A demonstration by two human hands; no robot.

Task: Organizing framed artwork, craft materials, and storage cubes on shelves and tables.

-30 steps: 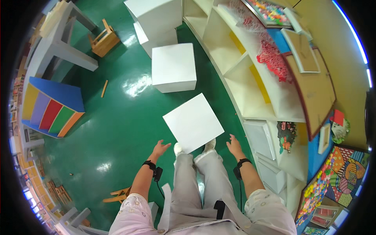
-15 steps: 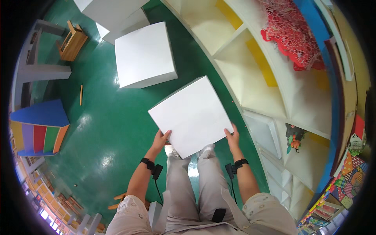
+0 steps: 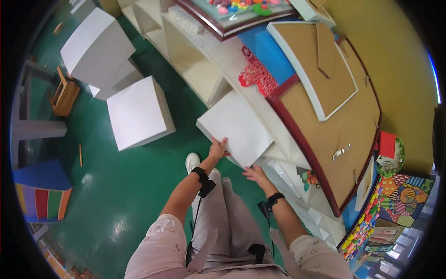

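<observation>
I hold a white cube-shaped box (image 3: 234, 126) up against the white shelf unit (image 3: 195, 69), at the mouth of one of its open compartments. My left hand (image 3: 217, 149) grips the box's near left edge. My right hand (image 3: 253, 173) supports its lower right corner from beneath. Both wrists carry black bands with cables. My legs in grey trousers and a white shoe (image 3: 192, 162) stand on the green floor below.
Another white cube (image 3: 138, 113) sits on the green floor (image 3: 116, 186) to the left, with more white boxes (image 3: 97, 46) behind it. A small wooden chair (image 3: 65, 96) and a rainbow-striped shelf (image 3: 39, 197) stand far left. Boards and a red net (image 3: 258, 74) lie on the shelf top.
I took hold of the white box on the floor, lifted it, and turned right, bringing it up to the shelf compartment.
</observation>
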